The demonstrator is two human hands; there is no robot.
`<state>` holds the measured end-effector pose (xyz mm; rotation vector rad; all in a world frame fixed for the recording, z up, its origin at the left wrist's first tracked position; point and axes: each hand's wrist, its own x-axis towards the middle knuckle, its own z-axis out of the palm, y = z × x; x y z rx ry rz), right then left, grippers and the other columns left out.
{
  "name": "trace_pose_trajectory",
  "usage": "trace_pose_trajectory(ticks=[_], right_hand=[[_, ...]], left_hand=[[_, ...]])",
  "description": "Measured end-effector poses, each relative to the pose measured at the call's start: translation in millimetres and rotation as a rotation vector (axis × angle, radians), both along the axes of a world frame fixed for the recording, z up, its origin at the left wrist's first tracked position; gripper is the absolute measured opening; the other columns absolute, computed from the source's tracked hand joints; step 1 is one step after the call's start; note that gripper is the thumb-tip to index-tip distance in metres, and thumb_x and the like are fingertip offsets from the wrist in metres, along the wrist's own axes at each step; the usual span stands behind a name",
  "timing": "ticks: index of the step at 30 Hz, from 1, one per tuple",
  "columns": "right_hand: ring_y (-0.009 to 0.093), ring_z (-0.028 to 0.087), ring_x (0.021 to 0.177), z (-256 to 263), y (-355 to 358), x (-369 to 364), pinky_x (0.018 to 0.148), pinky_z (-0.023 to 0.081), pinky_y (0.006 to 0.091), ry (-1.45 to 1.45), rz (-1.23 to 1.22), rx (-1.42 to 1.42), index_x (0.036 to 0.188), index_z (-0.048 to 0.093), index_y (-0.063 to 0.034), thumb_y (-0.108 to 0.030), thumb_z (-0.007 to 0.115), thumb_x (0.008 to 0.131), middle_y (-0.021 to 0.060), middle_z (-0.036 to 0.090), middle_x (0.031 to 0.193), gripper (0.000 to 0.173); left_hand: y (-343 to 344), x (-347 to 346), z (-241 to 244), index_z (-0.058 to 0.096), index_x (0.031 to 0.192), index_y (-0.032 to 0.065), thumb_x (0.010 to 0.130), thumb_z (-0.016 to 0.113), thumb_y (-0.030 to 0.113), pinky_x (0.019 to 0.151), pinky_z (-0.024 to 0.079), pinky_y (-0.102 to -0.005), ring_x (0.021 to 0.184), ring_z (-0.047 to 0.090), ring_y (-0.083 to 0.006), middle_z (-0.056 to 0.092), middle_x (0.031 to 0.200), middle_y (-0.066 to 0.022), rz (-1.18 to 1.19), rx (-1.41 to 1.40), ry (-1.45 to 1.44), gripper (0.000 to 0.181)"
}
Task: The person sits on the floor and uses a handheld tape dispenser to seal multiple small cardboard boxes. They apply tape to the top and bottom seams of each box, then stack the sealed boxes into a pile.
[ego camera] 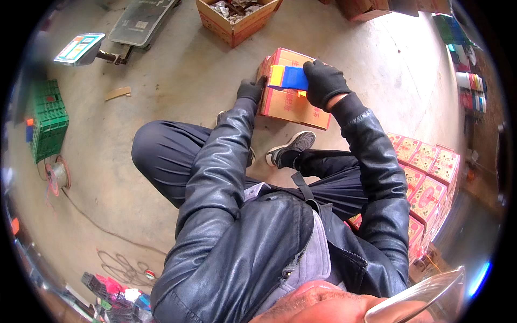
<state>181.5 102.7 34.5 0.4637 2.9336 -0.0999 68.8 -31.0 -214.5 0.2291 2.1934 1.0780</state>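
A cardboard box [291, 109] with red printing stands on the concrete floor in front of me. My right hand [326, 82], in a black glove, is closed around a blue and yellow tape dispenser [294, 78], which lies against the top of the box. A small orange part shows below the dispenser. My left hand [251, 89], also in a black glove, rests at the left side of the box, with its fingers at the edge; the fingertips are partly hidden.
An open carton [232, 30] with wrapped contents stands beyond the box. A platform scale [139, 24] is at the upper left, above a green plastic crate [49, 121] and a spool [58, 175]. Stacked printed boxes [428, 194] stand at my right. A cable [109, 234] crosses the floor.
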Motion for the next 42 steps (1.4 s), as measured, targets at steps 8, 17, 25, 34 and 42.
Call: trace_pose_trajectory(ticks=[8,17,25,34,42], right_hand=[[0.038,0.064,0.082,3,0,4,0.070,0.052,0.0453,0.063,0.036,0.003,0.089,0.060,-0.0048,-0.011,0.062,0.071,0.0207,0.063,0.086,0.020],[0.039,0.065,0.082,-3,6,10,0.071,0.053,0.0452,0.117,0.021,-0.027,0.090,0.061,-0.0020,-0.009,0.063,0.071,0.0224,0.063,0.089,0.021],[0.038,0.066,0.084,-7,12,12,0.069,0.053,0.0447,0.127,0.028,-0.094,0.090,0.063,-0.0022,-0.009,0.066,0.069,0.0214,0.066,0.088,0.022],[0.032,0.068,0.096,8,13,5,0.076,0.054,0.0427,-0.007,-0.068,-0.160,0.100,0.070,-0.0063,-0.021,0.069,0.073,0.0171,0.069,0.101,0.031],[0.031,0.069,0.092,-5,19,17,0.074,0.054,0.0423,-0.021,0.068,-0.044,0.102,0.067,-0.0087,-0.015,0.065,0.079,0.0152,0.070,0.099,0.025]], left_hand=[[-3,-9,2,0.064,0.100,0.0009,0.091,0.054,0.038,0.087,0.049,-0.0443,0.100,0.063,-0.0397,0.065,0.103,-0.0250,-0.133,-0.054,0.135,0.039],[-1,-2,11,0.062,0.117,0.0015,0.099,0.041,0.033,0.094,0.045,-0.0364,0.108,0.061,-0.0323,0.064,0.115,-0.0207,0.096,0.734,-0.321,0.041],[-53,51,131,0.063,0.095,0.0075,0.089,0.055,0.021,0.076,0.049,-0.0436,0.088,0.062,-0.0366,0.065,0.093,-0.0165,-0.584,0.263,0.712,0.017],[14,98,128,0.064,0.112,0.0103,0.073,0.072,0.030,0.104,0.036,-0.0505,0.120,0.049,-0.0352,0.058,0.121,-0.0167,-1.397,0.364,1.011,0.044],[8,96,112,0.061,0.118,0.0109,0.074,0.072,0.029,0.104,0.038,-0.0480,0.121,0.050,-0.0341,0.056,0.126,-0.0127,-1.363,0.388,0.974,0.049]])
